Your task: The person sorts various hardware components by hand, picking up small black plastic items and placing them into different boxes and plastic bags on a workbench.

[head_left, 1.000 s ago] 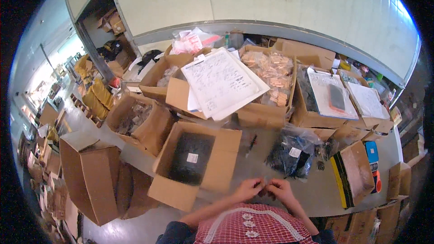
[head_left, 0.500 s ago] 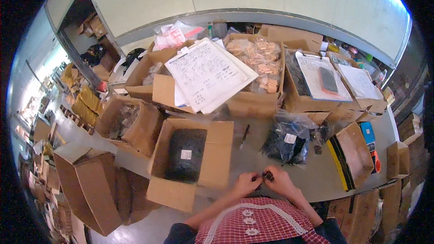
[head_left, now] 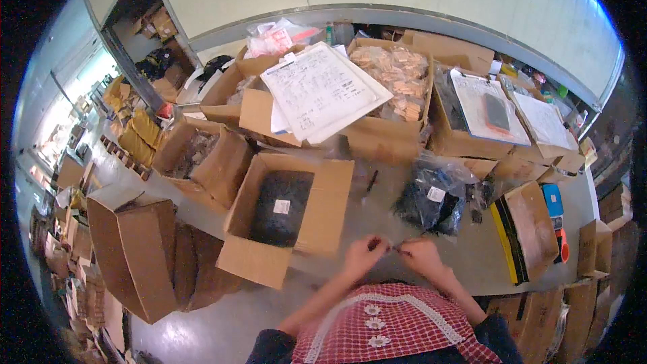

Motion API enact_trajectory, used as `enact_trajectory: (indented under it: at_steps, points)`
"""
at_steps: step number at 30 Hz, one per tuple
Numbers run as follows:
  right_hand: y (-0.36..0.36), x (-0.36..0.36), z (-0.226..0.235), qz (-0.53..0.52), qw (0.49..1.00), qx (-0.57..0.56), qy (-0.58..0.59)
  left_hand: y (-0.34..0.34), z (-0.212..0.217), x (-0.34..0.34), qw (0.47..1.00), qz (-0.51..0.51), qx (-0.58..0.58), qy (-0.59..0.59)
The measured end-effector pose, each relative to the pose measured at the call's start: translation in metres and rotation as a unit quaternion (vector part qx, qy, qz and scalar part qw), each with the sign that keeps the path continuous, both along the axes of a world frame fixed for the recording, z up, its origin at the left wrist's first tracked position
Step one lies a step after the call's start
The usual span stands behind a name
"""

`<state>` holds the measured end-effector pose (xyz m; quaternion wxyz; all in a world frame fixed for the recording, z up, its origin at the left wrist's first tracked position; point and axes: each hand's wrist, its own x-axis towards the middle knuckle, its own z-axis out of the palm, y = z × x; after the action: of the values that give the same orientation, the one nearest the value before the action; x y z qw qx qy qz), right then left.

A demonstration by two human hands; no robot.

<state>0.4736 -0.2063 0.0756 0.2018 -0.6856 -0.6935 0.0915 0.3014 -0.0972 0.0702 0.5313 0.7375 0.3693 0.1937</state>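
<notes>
Fingers of both hands pinch toward each other at lower centre of the frame, above the grey table [head_left: 472, 263]. Between them sits a small dark part [head_left: 397, 248], too small to identify; it seems gripped from both ends, its long axis running left to right. Largest nearby is the open cardboard box [head_left: 286, 212] of dark goods, left and above the hands; smaller, the clear bag of black parts [head_left: 431, 202] lies just above the right hand [head_left: 421, 256]. The left hand [head_left: 366, 255] is equally close to the part.
</notes>
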Motion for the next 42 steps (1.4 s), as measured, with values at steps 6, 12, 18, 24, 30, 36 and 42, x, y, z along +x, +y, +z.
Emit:
enact_trajectory:
  at_steps: [6, 12, 18, 24, 30, 36, 42]
  points:
    - [-0.014, 0.006, 0.022, -0.077, 0.971, 0.085, 0.212, 0.006, -0.006, 0.017, 0.988, 0.040, -0.133, -0.066]
    - [-0.029, 0.012, 0.025, -0.135, 0.946, 0.088, 0.282, -0.004, 0.006, 0.033, 0.982, 0.050, -0.135, -0.121]
    - [-0.042, 0.024, 0.014, -0.150, 0.958, 0.061, 0.236, -0.012, 0.014, 0.040, 0.998, 0.048, -0.023, 0.014]
    - [-0.047, 0.035, -0.019, -0.156, 0.978, 0.128, 0.043, -0.012, 0.020, 0.043, 0.904, -0.053, 0.425, 0.016]
    - [-0.031, 0.017, -0.031, -0.087, 0.972, 0.153, 0.155, -0.017, -0.025, 0.050, 0.934, -0.195, 0.295, 0.055]
    - [-0.011, 0.066, -0.020, -0.313, 0.949, -0.022, 0.036, -0.014, -0.049, 0.045, 0.963, -0.084, 0.232, 0.106]
    - [0.011, 0.064, -0.044, -0.248, 0.966, -0.009, -0.074, -0.019, -0.038, 0.057, 0.979, -0.092, 0.173, 0.061]
